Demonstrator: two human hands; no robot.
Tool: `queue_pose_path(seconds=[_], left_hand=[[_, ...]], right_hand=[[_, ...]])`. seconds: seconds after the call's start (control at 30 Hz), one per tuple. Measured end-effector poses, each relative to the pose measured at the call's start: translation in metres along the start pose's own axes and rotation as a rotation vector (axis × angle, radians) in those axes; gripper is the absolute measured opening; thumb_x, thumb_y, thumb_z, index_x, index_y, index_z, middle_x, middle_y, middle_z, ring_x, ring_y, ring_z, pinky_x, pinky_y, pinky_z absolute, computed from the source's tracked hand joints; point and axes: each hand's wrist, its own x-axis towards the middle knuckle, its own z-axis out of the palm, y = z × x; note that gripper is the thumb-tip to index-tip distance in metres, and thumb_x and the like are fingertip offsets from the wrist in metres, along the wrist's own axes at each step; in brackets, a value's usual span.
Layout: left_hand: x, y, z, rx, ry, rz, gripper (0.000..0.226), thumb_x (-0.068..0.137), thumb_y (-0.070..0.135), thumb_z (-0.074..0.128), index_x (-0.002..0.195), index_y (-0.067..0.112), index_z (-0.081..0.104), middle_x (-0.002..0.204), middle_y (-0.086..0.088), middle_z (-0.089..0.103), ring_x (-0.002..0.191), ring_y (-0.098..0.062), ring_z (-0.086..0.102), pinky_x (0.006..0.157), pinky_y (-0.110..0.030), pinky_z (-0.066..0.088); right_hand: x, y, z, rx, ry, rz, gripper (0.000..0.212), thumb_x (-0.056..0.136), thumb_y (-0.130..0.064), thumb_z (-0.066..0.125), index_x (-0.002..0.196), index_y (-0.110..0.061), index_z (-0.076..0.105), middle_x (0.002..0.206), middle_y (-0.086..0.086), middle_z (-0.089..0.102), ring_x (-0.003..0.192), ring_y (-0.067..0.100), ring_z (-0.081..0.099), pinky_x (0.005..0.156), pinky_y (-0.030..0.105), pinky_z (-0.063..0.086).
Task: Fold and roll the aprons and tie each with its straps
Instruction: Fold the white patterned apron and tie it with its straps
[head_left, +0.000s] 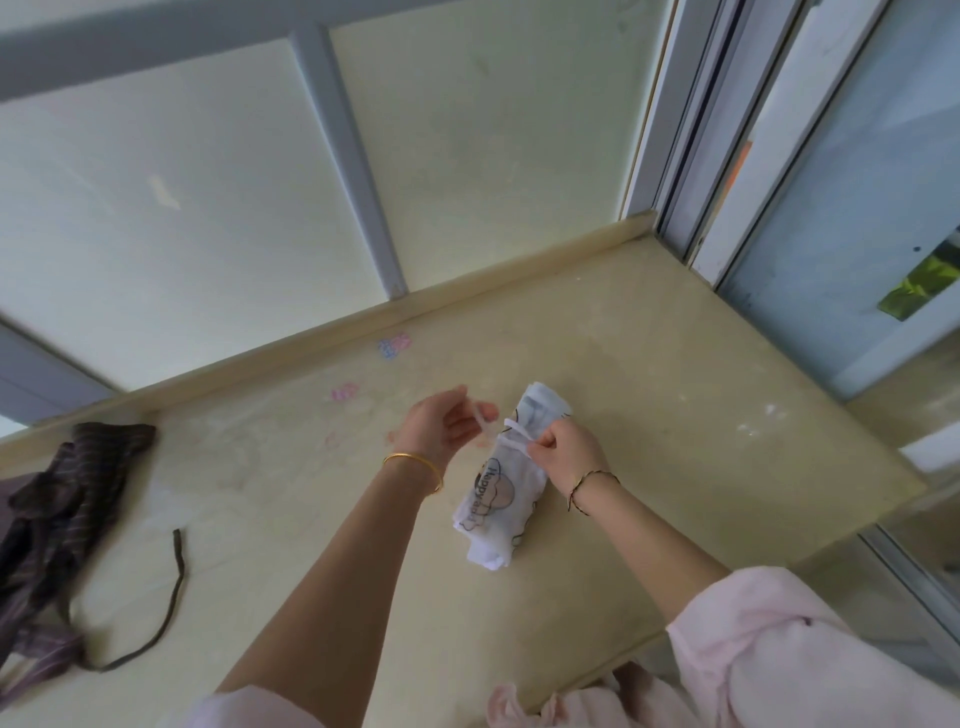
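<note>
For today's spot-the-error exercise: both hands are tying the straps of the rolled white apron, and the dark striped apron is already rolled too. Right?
One error: in the head view the dark striped apron lies crumpled and unrolled, its dark strap trailing loose. The left hand and right hand do hold the white straps of the white apron.

Soft, even daylight, moderately bright; the source appears to be the window (857, 218) at far right. Shadows on the counter (675, 374) are faint and diffuse. The left hand (441, 423) and strap (480, 418) are smeared by motion. Straight lines bend toward the edges, as with a wide-angle lens; corners are soft.
</note>
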Motion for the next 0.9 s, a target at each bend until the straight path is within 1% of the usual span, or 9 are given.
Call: queue_pose_path(seconds=[0.13,0.2,0.3,0.43,0.57,0.63,0.73,0.8,0.9], left_hand=[[-0.01,0.005,0.029,0.393,-0.231,0.053,0.023,0.08,-0.003,0.05,0.097,0.001,0.064,0.082,-0.007,0.065,0.078,-0.017,0.062,0.071,-0.017,0.051],[-0.004,-0.001,0.029,0.789,-0.255,0.141,0.033,0.077,-0.005,0.053,0.107,0.002,0.065,0.085,0.0,0.059,0.075,-0.009,0.056,0.066,-0.008,0.043],[0.004,-0.013,0.027,1.267,-0.28,0.35,0.022,0.081,0.004,0.058,0.098,0.007,0.07,0.084,0.001,0.055,0.077,-0.014,0.051,0.06,-0.014,0.036],[0.005,-0.02,0.029,1.17,-0.171,0.337,0.019,0.088,0.021,0.061,0.083,0.003,0.067,0.074,-0.005,0.055,0.067,-0.016,0.046,0.064,-0.027,0.036],[0.0,-0.023,0.023,0.864,-0.117,0.223,0.029,0.094,0.013,0.05,0.068,0.015,0.061,0.063,0.001,0.057,0.057,-0.01,0.049,0.061,-0.019,0.042],[-0.001,-0.025,0.02,0.797,-0.091,0.208,0.029,0.094,0.011,0.049,0.067,0.016,0.06,0.063,0.002,0.056,0.057,-0.009,0.048,0.058,-0.016,0.04],[-0.001,-0.028,0.021,0.787,-0.098,0.199,0.025,0.095,0.013,0.05,0.071,0.012,0.058,0.065,0.002,0.055,0.059,-0.009,0.047,0.06,-0.019,0.038],[0.0,-0.029,0.023,0.81,-0.099,0.212,0.023,0.095,0.018,0.051,0.076,0.008,0.057,0.07,-0.002,0.056,0.064,-0.013,0.048,0.064,-0.024,0.038],[0.0,-0.031,0.025,0.811,-0.078,0.254,0.017,0.095,0.018,0.052,0.081,0.008,0.054,0.075,-0.004,0.06,0.071,-0.016,0.056,0.068,-0.028,0.042]], right_hand=[[0.0,-0.002,-0.005,-0.064,-0.022,-0.033,0.022,0.087,-0.028,0.062,0.071,-0.017,0.055,0.075,0.001,0.06,0.074,0.021,0.056,0.065,0.029,0.043],[0.0,0.001,-0.011,-0.021,-0.02,-0.06,0.009,0.085,-0.025,0.065,0.08,-0.018,0.062,0.079,0.002,0.066,0.08,0.022,0.063,0.072,0.03,0.047],[-0.002,-0.003,-0.021,0.183,-0.003,-0.079,0.015,0.082,-0.014,0.067,0.076,-0.023,0.057,0.072,-0.001,0.066,0.067,0.012,0.061,0.066,0.025,0.047],[-0.003,-0.018,-0.031,0.614,-0.084,-0.098,0.018,0.088,-0.001,0.059,0.076,-0.013,0.055,0.063,0.007,0.064,0.052,0.006,0.059,0.062,0.02,0.047],[0.001,-0.021,-0.038,1.085,-0.023,0.104,0.017,0.099,-0.022,0.042,0.092,-0.011,0.053,0.075,0.01,0.067,0.048,0.015,0.058,0.049,0.023,0.046],[0.001,-0.018,-0.036,0.943,0.006,0.106,0.01,0.096,-0.011,0.038,0.095,-0.01,0.048,0.085,0.012,0.065,0.042,0.016,0.055,0.047,0.025,0.043],[-0.005,-0.015,-0.024,0.38,-0.065,-0.074,0.017,0.089,0.002,0.044,0.095,-0.013,0.05,0.092,0.003,0.061,0.047,0.014,0.055,0.049,0.027,0.047],[-0.007,-0.015,-0.017,0.144,-0.069,-0.178,0.013,0.088,-0.003,0.055,0.097,-0.013,0.057,0.089,0.001,0.061,0.059,0.012,0.055,0.062,0.027,0.048],[-0.008,-0.019,-0.014,0.06,-0.012,-0.226,0.006,0.09,-0.013,0.059,0.092,-0.009,0.063,0.079,0.002,0.059,0.07,0.016,0.054,0.069,0.026,0.044]])
